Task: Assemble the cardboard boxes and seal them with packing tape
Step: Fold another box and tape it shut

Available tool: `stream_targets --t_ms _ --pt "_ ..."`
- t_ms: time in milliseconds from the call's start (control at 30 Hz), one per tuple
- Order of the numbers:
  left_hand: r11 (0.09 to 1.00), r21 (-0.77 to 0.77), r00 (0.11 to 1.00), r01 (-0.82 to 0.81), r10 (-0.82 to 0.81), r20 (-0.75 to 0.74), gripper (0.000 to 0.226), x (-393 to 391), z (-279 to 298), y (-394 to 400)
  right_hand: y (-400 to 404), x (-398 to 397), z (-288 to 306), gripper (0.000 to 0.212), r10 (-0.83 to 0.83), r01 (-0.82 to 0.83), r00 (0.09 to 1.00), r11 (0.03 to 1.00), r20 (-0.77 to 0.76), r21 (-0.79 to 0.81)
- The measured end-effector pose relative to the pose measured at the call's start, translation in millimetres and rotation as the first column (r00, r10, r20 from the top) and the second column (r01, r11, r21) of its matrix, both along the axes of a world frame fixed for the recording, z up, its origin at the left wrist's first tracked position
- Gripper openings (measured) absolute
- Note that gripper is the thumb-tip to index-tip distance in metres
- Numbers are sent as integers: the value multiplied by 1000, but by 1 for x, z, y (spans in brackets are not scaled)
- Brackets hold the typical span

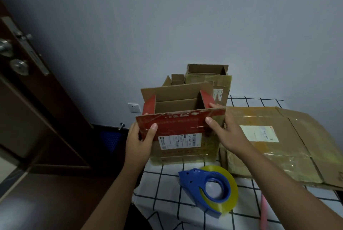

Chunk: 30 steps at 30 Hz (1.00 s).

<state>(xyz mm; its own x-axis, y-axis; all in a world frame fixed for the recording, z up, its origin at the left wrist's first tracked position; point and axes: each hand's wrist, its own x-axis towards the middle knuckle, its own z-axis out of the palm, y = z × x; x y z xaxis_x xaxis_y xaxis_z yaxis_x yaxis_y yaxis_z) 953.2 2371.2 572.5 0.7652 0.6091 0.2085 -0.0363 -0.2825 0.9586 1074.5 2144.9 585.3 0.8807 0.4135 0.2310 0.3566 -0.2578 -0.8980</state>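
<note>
A cardboard box (pixel 181 148) with red-printed flaps stands upright and open-topped on the checked table (pixel 163 189). My left hand (pixel 139 140) grips the left end of its near flap, thumb on the outside. At the right end, my right hand (pixel 228 133) pinches the same flap, thumb in front and fingers behind by the red side flap. A blue tape dispenser (pixel 207 187) with a roll of yellowish clear tape lies on the table just in front of the box, untouched.
Behind stand two more open boxes (pixel 207 79), against the wall. A flattened box (pixel 278 144) with a white label lies to the right. A dark wooden door (pixel 27 81) stands open at left. A pink strip (pixel 263 209) hangs at the table's right edge.
</note>
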Motion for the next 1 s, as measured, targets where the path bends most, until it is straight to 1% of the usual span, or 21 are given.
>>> stream_targets --t_ms 67,100,200,300,400,433,467,533,567,600,633,667,700,733,767,800,833,867,933,967,1000 --pt "1000 -7 1000 -9 9 -5 22 0 2 -2 1 -2 -3 52 -12 14 999 999 -36 37" --pt "1000 -5 1000 -13 13 -8 21 1 3 -3 2 -2 -3 52 -15 18 998 999 -53 51" --pt "1000 7 999 -28 28 -31 30 3 6 -3 3 0 -7 40 -10 16 996 997 -84 71" --pt "999 16 998 -33 34 -61 43 5 8 -4 3 1 -10 50 -29 35 995 997 -91 68" --pt "997 45 992 -61 66 -105 45 7 11 -3 2 6 -17 60 -40 42 997 999 -65 15" --pt "997 52 991 -64 70 -112 45 8 11 -2 2 7 -18 61 -46 48 996 999 -74 14" --pt "997 52 991 -61 67 -114 44 8 11 -2 3 7 -17 57 -47 49 995 998 -89 30" --pt "999 -8 993 -34 33 -112 38 8 11 -3 3 1 -7 38 -31 42 990 996 -138 83" --pt "997 -83 997 -8 2 -80 34 6 13 -3 2 -4 1 38 -6 30 981 992 -194 125" --pt "983 -183 999 27 -34 -33 33 2 18 -5 1 -6 6 47 13 34 966 984 -257 177" --pt "958 -281 998 56 -52 20 39 -1 21 -4 -1 -5 10 58 23 57 947 969 -319 239" --pt "922 -378 996 83 -62 66 46 -3 26 -3 -4 -4 14 64 42 94 921 941 -388 325" --pt "891 -445 994 95 -58 97 45 -4 28 0 -5 -1 16 65 72 126 893 907 -444 402" --pt "867 -489 993 93 -44 110 39 -5 33 1 -7 1 20 63 97 137 878 887 -469 440" --pt "858 -508 995 69 -26 91 35 -4 37 3 -7 5 23 58 105 123 877 893 -468 432" --pt "853 -521 999 37 -12 52 35 -3 43 3 -6 6 27 51 118 88 885 908 -450 410" --pt "856 -516 1000 19 -20 2 41 0 44 7 -5 7 30 42 133 51 891 921 -435 386" --pt "854 -520 999 25 -44 -25 49 1 46 12 -5 8 33 41 144 27 893 929 -426 369" --pt "848 -526 992 66 -113 -57 67 0 51 25 -10 14 33 63 173 -7 892 929 -419 369" --pt "846 -527 987 85 -146 -73 74 -1 52 32 -14 16 33 68 204 -46 892 928 -403 369" --pt "839 -536 983 96 -165 -82 77 -3 55 36 -18 18 31 69 235 -89 893 928 -383 362"
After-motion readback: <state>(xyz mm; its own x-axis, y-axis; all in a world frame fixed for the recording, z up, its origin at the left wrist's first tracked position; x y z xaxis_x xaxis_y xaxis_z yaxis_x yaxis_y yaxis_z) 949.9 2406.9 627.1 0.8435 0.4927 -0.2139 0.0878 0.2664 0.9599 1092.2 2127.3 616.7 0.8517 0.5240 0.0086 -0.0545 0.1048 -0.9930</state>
